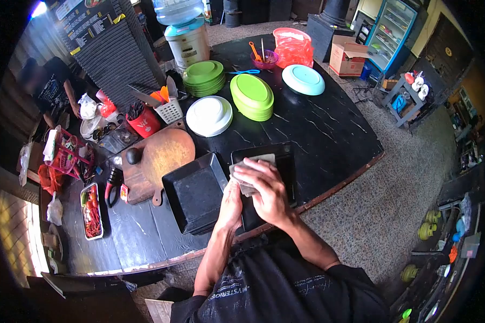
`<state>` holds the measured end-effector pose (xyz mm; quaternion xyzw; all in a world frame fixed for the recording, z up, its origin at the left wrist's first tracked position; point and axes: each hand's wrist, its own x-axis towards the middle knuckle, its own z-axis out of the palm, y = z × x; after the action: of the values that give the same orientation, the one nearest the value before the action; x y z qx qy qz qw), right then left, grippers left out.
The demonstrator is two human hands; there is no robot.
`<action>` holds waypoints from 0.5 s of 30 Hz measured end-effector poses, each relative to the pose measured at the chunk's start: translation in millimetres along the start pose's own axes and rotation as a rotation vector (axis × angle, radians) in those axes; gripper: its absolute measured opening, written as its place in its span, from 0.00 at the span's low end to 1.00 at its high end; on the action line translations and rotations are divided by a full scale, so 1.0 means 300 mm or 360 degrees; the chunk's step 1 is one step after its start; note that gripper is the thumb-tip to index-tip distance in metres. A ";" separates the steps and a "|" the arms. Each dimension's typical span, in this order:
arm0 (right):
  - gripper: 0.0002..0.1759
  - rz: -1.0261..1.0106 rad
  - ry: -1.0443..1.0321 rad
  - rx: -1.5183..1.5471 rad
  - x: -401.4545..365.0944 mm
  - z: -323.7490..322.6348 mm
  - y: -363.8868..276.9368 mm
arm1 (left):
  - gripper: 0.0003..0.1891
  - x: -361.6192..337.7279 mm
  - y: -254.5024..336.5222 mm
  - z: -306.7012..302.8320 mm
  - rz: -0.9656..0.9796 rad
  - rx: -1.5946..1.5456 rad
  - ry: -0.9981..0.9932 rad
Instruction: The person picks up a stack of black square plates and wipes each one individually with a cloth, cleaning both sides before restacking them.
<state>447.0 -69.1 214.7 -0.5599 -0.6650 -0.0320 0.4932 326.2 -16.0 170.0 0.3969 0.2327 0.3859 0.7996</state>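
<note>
My right hand (264,188) is closed over a folded greyish-brown cloth (268,158), its fingers lying across the top. Close against it, my left hand (230,205) presses at the cloth's lower left side; some of its fingers are hidden. Both hands are above a black rectangular tray (289,172), which they partly cover. To the left, another black rectangular tray (193,189) lies slightly turned on the dark table, its inside facing up.
Beyond the trays are white plates (209,116), stacked green oval plates (252,99), round green plates (203,75) and light-blue plates (303,79). Left are wooden boards (170,151) and a foil tray of red food (92,210). Another person (54,89) is at far left.
</note>
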 end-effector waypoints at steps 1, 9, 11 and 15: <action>0.32 0.0053 -0.0018 0.0001 -0.009 -0.005 -0.020 | 0.22 -0.003 -0.012 -0.007 -0.0003 0.0001 -0.0005; 0.29 0.0092 -0.0116 -0.0035 -0.112 -0.028 -0.071 | 0.28 0.017 0.008 0.004 -0.0273 -0.0366 0.0251; 0.21 -0.0094 -0.0274 -0.0148 -0.168 -0.026 -0.077 | 0.29 0.035 0.019 -0.038 -0.0197 -0.0300 0.0202; 0.17 -0.0285 -0.0236 -0.0224 -0.260 -0.048 -0.053 | 0.31 0.050 0.024 -0.039 -0.0264 -0.0591 0.0300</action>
<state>434.8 -139.2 176.2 -0.5324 -0.7430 -0.0809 0.3975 324.1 4.2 168.0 0.1845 0.2633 0.3903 0.8627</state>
